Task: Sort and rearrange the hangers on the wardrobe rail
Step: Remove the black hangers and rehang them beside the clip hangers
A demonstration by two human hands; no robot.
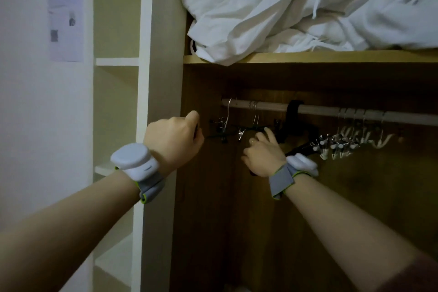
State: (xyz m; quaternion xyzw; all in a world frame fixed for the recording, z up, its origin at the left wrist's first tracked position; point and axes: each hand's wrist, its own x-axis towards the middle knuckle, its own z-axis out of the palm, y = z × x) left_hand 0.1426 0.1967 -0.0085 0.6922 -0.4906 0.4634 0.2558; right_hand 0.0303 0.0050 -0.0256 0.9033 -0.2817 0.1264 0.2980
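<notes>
Head view: inside a dim wooden wardrobe, the left hand [172,138] is curled around the end of a dark clip hanger [222,135] hanging near the left end of the pale wooden rail [265,105]. The right hand [263,154] grips a black hanger [299,148] (partly hidden). Cream clip hangers [350,140] cluster further right, below rumpled white bedding [308,7].

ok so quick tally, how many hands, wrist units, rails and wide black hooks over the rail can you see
hands: 2, left hand and right hand
wrist units: 2, left one and right one
rail: 1
wide black hook: 1
total: 6
</notes>
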